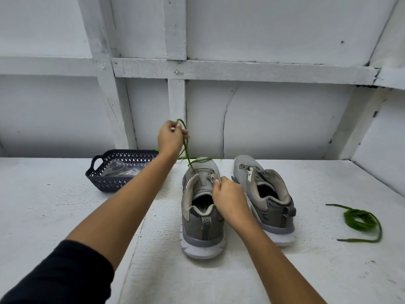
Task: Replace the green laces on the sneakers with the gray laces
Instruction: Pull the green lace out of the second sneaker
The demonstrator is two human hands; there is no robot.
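Two grey sneakers stand side by side on the white table, heels toward me. My left hand (171, 137) is raised above the left sneaker (202, 216) and pinches a green lace (186, 150) that runs down to the shoe's front eyelets and trails over its toe. My right hand (230, 199) grips the right side of that shoe's opening near the tongue. The right sneaker (266, 198) has no lace in it. A second green lace (359, 220) lies coiled on the table at the right.
A dark blue perforated basket (96, 172) sits at the back left and holds a clear plastic packet (122, 171) with something grey inside. A white panelled wall rises right behind the table.
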